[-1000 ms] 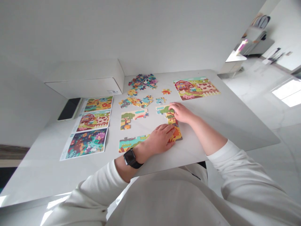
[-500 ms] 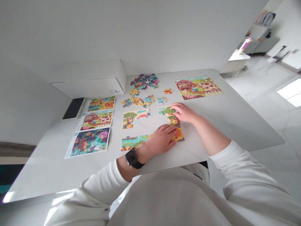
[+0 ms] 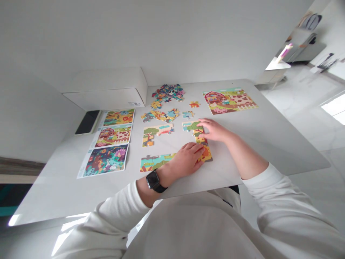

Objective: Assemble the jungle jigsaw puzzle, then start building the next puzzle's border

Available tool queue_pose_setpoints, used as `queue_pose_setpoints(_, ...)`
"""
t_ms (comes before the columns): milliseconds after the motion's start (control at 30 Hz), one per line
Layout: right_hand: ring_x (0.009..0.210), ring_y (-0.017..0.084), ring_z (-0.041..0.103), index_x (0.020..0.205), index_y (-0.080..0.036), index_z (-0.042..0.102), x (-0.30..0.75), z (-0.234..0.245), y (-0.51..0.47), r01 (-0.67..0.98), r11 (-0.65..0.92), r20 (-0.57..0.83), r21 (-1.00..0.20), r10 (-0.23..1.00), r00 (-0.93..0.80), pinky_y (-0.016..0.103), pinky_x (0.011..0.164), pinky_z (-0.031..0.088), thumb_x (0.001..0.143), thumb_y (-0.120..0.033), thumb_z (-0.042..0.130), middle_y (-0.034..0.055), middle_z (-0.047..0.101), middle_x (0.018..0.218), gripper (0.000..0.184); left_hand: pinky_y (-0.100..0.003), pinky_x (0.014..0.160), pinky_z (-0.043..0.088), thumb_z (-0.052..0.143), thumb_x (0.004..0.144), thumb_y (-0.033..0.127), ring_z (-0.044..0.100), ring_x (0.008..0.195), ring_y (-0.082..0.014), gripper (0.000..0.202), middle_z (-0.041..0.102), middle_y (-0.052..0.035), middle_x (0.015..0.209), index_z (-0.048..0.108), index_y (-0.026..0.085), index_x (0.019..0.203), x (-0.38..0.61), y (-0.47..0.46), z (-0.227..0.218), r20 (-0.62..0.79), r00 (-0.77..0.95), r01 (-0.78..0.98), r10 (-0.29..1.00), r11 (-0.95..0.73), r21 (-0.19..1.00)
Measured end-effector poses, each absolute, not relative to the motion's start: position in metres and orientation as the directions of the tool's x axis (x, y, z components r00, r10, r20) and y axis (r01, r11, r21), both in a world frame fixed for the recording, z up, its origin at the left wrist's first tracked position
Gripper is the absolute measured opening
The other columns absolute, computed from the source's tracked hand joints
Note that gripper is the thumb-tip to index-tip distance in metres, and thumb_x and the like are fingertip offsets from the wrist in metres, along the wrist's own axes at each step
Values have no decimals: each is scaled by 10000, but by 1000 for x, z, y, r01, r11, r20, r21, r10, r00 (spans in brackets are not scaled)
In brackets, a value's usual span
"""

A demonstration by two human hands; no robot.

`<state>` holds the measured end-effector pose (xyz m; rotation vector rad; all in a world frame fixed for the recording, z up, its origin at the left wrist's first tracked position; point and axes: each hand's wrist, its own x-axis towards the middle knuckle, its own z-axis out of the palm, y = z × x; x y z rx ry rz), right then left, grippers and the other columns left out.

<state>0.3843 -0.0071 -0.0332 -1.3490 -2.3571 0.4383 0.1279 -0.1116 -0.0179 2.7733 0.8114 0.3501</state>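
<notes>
Our left hand point(image 3: 188, 158) lay flat and wide, its fingers pressing down on the orange end of the joined puzzle strip point(image 3: 207, 155). Our right hand point(image 3: 214, 130) rested just past it, fingertips on the tree piece point(image 3: 192, 126) at the top of that strip. We could not tell if it pinched anything. So the strip lay under both hands.

We thought a hard push could slide the strip and pop its pieces apart. Our left wrist could also bump the bottom row point(image 3: 153, 162), which ran out from under that hand.

The loose pile point(image 3: 168, 92) sat well apart, near the white box point(image 3: 107, 91). 1 finished farm puzzle point(image 3: 229, 100) lay far off on the table point(image 3: 269, 144).
</notes>
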Motion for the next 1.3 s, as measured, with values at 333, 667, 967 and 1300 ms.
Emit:
queue_pose_setpoints(333,1502,376,549,1341,-237,751,383,-34,-8,750,509,185,-422,859,-478,600,1274,409,893,-401,825,146,626,1593,482,-492,1270,421,529,1090,414,533,1446,-329,467,623,-116,1563,660,201,1484,127,-111,-17,167,824,502,542,-834,231)
queue_pose_setpoints(667,1518,389,535,1364,-270,736,384,-37,-13,747,522,219,-412,852,-475,623,1270,419,898,-430,817,119,616,1613,499,-487,1249,455,596,1070,462,577,1424,-336,485,652,-115,1554,674,189,1463,126,-113,-18,190,814,508,549,-831,226)
queue_pose_setpoints(967,1557,400,495,1517,-298,640,388,-45,-15,764,523,216,-379,852,-476,656,1283,394,974,-519,701,121,580,1651,588,-504,1227,492,606,1082,427,635,1406,-310,425,715,-122,1468,685,221,1445,41,-67,35,371,611,609,699,-715,344)
queue_pose_setpoints(1300,1409,346,649,1405,-283,693,384,-47,-13,751,452,317,-481,889,-332,587,1231,490,1021,-552,600,134,690,1503,478,-461,1142,562,682,1009,406,727,1238,-280,294,785,-96,1299,792,255,1236,-69,-17,-9,335,374,728,864,-498,471)
